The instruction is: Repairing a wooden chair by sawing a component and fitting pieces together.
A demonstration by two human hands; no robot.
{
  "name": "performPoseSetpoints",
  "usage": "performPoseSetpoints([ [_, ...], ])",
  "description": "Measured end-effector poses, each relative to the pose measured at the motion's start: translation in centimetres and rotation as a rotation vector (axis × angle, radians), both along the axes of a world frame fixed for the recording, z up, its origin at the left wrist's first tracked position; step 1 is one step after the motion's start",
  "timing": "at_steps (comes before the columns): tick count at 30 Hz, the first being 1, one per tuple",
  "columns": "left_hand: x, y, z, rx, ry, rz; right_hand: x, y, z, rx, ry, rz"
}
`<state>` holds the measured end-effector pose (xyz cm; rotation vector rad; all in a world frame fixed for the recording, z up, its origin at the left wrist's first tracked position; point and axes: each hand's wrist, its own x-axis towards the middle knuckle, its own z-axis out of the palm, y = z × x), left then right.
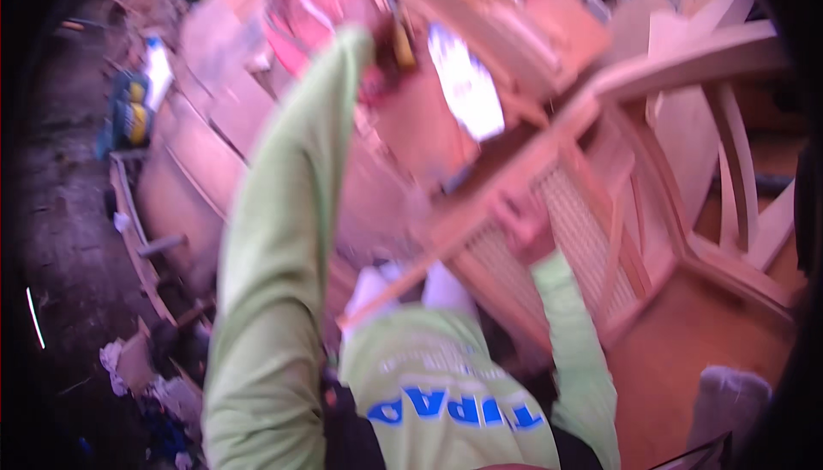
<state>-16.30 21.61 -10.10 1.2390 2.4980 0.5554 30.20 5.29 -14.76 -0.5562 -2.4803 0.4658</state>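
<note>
My right hand is closed round a slat of a pale wooden chair frame with woven cane panels; the frame lies tilted across my lap. My left arm stretches far forward over the workbench. At its end my left hand is blurred, beside a yellow-and-dark tool and over a red, rounded container or bag. Whether its fingers hold anything cannot be made out.
Curved wooden chair parts stand at the right. A brown board or panel lies below them. A yellow-and-black tool rests at the bench's left edge. Wood offcuts pile up at the back. Cloths or scraps lie lower left.
</note>
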Motion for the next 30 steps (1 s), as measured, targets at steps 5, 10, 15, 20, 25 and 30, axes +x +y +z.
performPoseSetpoints([
  [5,-3.0,2.7,-2.8,0.041,-0.067,-0.074,-1.4,0.2,0.9,-0.115,0.004,-0.034],
  [10,1.8,-0.5,2.3,0.484,-0.130,0.051,-0.2,-0.1,0.9,-0.085,0.004,-0.045],
  [15,9.3,-15.5,11.7,0.605,-0.451,-0.005,-1.1,0.2,1.8,-0.090,0.003,0.028],
  [20,15.3,-27.3,8.1,0.462,-0.773,-0.013,-0.4,0.0,1.5,-0.131,-0.057,0.023],
  [25,20.0,-35.1,4.5,0.432,-1.305,0.088,-0.3,0.0,1.4,-0.170,-0.082,0.026],
  [30,23.6,-38.5,1.1,0.482,-1.334,0.258,-0.1,0.1,1.8,-0.186,-0.095,0.031],
])
